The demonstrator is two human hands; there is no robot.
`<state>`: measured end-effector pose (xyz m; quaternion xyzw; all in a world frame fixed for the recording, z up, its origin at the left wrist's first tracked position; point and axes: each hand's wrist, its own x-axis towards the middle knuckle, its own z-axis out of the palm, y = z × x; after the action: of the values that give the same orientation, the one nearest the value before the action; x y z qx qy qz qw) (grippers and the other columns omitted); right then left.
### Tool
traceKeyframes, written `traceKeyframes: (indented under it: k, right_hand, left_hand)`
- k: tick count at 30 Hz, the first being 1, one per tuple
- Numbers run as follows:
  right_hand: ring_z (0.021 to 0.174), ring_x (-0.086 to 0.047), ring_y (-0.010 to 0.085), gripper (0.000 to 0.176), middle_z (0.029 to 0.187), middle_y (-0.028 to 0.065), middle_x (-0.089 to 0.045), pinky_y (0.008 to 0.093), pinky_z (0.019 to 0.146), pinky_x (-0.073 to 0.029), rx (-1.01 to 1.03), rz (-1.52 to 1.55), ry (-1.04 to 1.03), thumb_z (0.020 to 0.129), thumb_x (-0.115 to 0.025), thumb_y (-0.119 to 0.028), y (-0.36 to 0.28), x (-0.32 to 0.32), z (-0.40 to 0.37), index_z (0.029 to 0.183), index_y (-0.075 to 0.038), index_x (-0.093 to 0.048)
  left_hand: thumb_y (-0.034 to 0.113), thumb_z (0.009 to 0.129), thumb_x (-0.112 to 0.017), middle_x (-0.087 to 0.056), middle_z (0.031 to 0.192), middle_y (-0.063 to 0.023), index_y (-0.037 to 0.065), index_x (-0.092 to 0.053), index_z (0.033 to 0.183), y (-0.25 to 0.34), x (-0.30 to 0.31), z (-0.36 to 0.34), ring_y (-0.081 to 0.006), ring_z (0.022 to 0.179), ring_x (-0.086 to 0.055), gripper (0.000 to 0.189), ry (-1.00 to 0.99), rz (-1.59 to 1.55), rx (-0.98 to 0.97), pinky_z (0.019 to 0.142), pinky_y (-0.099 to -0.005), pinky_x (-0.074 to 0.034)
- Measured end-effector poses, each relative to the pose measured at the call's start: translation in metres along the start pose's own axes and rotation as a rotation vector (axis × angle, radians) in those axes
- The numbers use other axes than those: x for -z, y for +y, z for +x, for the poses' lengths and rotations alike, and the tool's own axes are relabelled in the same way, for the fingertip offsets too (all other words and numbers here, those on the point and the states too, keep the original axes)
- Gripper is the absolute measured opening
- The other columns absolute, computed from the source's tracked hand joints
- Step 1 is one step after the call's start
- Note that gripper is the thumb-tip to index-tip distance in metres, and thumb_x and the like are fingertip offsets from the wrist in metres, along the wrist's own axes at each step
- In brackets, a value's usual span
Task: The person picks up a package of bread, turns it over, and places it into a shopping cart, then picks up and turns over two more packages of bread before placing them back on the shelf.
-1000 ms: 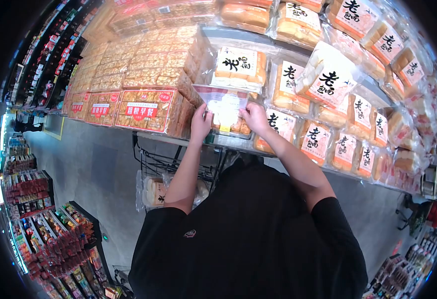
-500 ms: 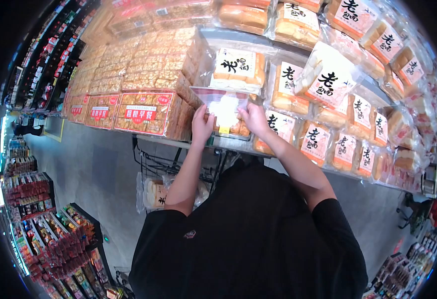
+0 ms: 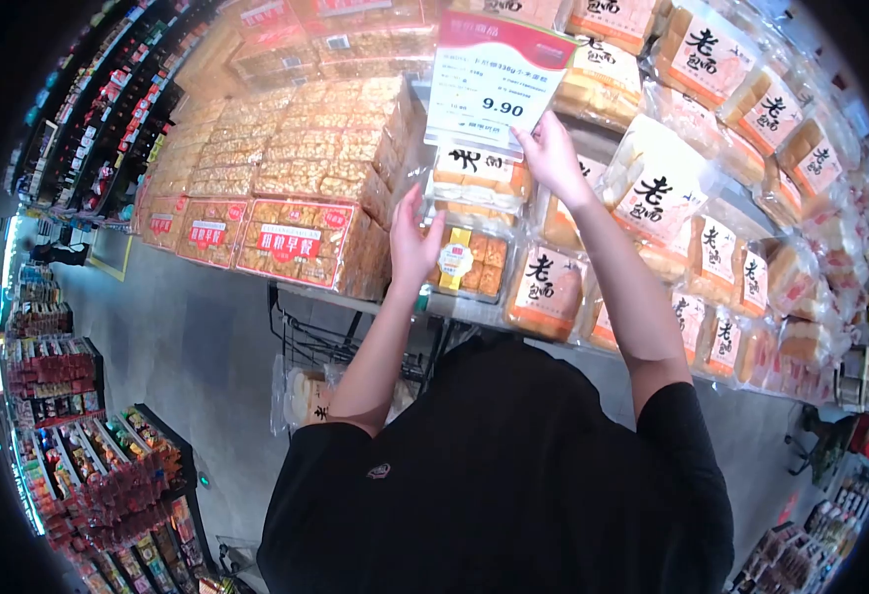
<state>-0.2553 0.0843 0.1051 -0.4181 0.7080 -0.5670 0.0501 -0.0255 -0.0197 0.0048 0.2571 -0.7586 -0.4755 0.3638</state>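
My right hand (image 3: pixel 550 158) grips the lower right corner of a price sign (image 3: pixel 489 89) in a clear holder, red at the top and marked 9.90. The sign is raised and tilted above a bagged bread loaf (image 3: pixel 479 178). My left hand (image 3: pixel 417 243) has its fingers apart and holds nothing. Just right of it lies a clear box of small golden cakes (image 3: pixel 489 265) with a yellow and white label. Left of that hand stands a stack of packaged crispy bars (image 3: pixel 291 243) with red labels.
Many bagged bread loaves (image 3: pixel 657 193) cover the display on the right. Below its edge is a black wire cart (image 3: pixel 345 332) with a bagged loaf (image 3: pixel 307 393) in it. A snack rack (image 3: pixel 107 460) stands at lower left, and dark shelves (image 3: pixel 88 119) line the far left.
My right hand has raised the price sign up and away from me, uncovering the cake box. My left hand has let go of the sign and opened.
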Motion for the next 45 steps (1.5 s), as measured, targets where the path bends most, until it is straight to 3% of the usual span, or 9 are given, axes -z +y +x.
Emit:
traceKeyframes:
  k: [7,19,25,27,34,37,39,42,45]
  right_hand:
    - [0.095,-0.066,0.0372,0.032,0.099,0.0232,-0.067,0.0435,0.081,-0.051,-0.078,-0.188,-0.039,0.088,-0.069,-0.016,0.066,-0.02,0.039,0.108,0.004,-0.054]
    - [0.087,-0.072,0.0231,0.028,0.095,0.0183,-0.072,0.0338,0.076,-0.054,-0.15,0.066,-0.006,0.088,-0.07,-0.012,0.066,-0.028,0.036,0.108,0.004,-0.057]
    - [0.082,-0.071,0.0288,0.022,0.09,0.0178,-0.072,0.0379,0.073,-0.054,-0.169,-0.069,0.063,0.089,-0.069,-0.019,0.094,-0.032,0.044,0.098,0.0,-0.062]
    - [0.082,-0.07,0.0308,0.023,0.09,0.0185,-0.071,0.0397,0.072,-0.053,-0.216,-0.175,0.069,0.088,-0.069,-0.021,0.087,-0.028,0.045,0.099,-0.001,-0.064]
    - [0.1,-0.069,0.0333,0.038,0.107,0.0239,-0.069,0.0394,0.088,-0.053,-0.126,-0.106,0.263,0.088,-0.068,-0.019,0.086,-0.034,0.014,0.118,0.003,-0.064]
    - [0.106,-0.067,0.029,0.04,0.117,0.0205,-0.067,0.0359,0.094,-0.052,-0.22,-0.075,0.096,0.088,-0.067,-0.016,0.013,0.007,-0.037,0.125,0.0,-0.061]
    - [0.112,-0.062,0.02,0.036,0.119,0.0121,-0.065,0.0331,0.091,-0.052,-0.091,-0.073,0.13,0.09,-0.067,-0.01,-0.015,0.039,-0.072,0.125,-0.003,-0.061]
    - [0.095,-0.063,0.0188,0.035,0.118,0.0125,-0.062,0.0339,0.082,-0.052,0.11,-0.212,0.396,0.088,-0.067,-0.004,-0.033,0.12,-0.106,0.122,0.0,-0.059]
    - [0.108,-0.057,0.0222,0.055,0.126,0.0149,-0.055,0.0355,0.091,-0.048,0.061,-0.453,0.723,0.088,-0.07,-0.008,-0.01,0.19,-0.117,0.136,0.0,-0.044]
  left_hand:
    - [0.01,0.087,-0.071,-0.053,0.129,-0.0163,0.002,-0.047,0.137,0.004,-0.008,-0.001,-0.0268,0.114,-0.059,0.057,-0.017,0.004,0.031,0.09,-0.0374,-0.051]
    - [0.009,0.086,-0.071,-0.054,0.124,-0.0129,0.001,-0.051,0.132,-0.002,-0.003,-0.013,-0.0221,0.106,-0.061,0.051,0.003,0.069,0.086,0.088,-0.033,-0.052]
    - [0.007,0.088,-0.069,-0.054,0.121,-0.0123,0.001,-0.052,0.131,-0.008,-0.001,-0.023,-0.0199,0.104,-0.061,0.047,-0.009,0.031,0.112,0.087,-0.0313,-0.054]
    - [0.006,0.09,-0.067,-0.052,0.126,-0.0129,0.0,-0.05,0.132,-0.008,0.001,-0.024,-0.0212,0.113,-0.061,0.045,-0.042,0.05,0.14,0.091,-0.0327,-0.054]
    - [0.006,0.091,-0.066,-0.056,0.122,-0.0124,0.0,-0.052,0.13,-0.01,0.005,-0.033,-0.021,0.111,-0.062,0.042,-0.023,0.067,0.169,0.089,-0.0318,-0.054]
    - [0.006,0.091,-0.066,-0.059,0.116,-0.0108,0.0,-0.054,0.128,-0.011,0.002,-0.038,-0.0189,0.105,-0.063,0.039,-0.022,0.067,0.157,0.086,-0.0304,-0.054]
    - [0.005,0.09,-0.067,-0.059,0.113,-0.0108,0.0,-0.056,0.124,-0.016,-0.001,-0.043,-0.0187,0.101,-0.064,0.036,-0.039,0.048,0.157,0.085,-0.0301,-0.054]
    - [0.004,0.089,-0.067,-0.06,0.111,-0.0117,-0.001,-0.057,0.121,-0.012,-0.012,-0.047,-0.02,0.101,-0.064,0.034,-0.091,0.01,0.148,0.085,-0.0302,-0.053]
    - [0.005,0.09,-0.068,-0.063,0.112,-0.0102,0.0,-0.058,0.121,-0.002,-0.027,-0.049,-0.0184,0.103,-0.064,0.033,-0.158,-0.008,0.102,0.086,-0.0301,-0.053]
